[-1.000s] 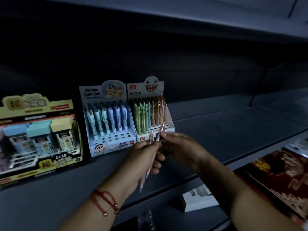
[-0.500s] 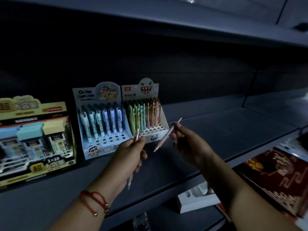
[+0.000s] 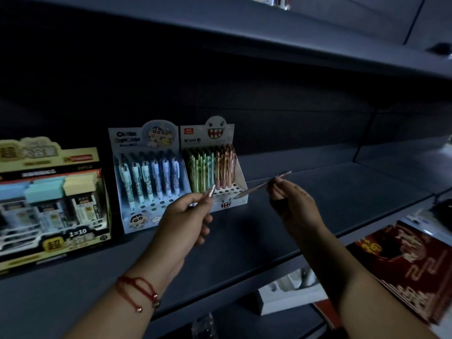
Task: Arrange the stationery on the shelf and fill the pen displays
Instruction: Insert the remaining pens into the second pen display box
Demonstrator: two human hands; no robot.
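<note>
Two pen displays stand on the dark shelf (image 3: 318, 204). The monster-face display (image 3: 221, 201) holds green and pink pens, with open holes in its front rows. Left of it stands the cartoon display (image 3: 149, 177) of blue pens. My left hand (image 3: 183, 223) grips a pink pen (image 3: 209, 191) upright just in front of the monster-face display. My right hand (image 3: 291, 201) pinches another pink pen (image 3: 264, 184), slanted, its tip pointing down-left at the display's right front corner.
A yellow-trimmed box of refill packs (image 3: 49, 204) sits at the left of the shelf. Lower right lie a red patterned book (image 3: 403, 265) and a white box (image 3: 291, 297) on the level below. Another shelf hangs overhead.
My hands have drawn apart, each with its own pen. The right hand has moved right and lifted its pen to a slant toward the monster-face display.
</note>
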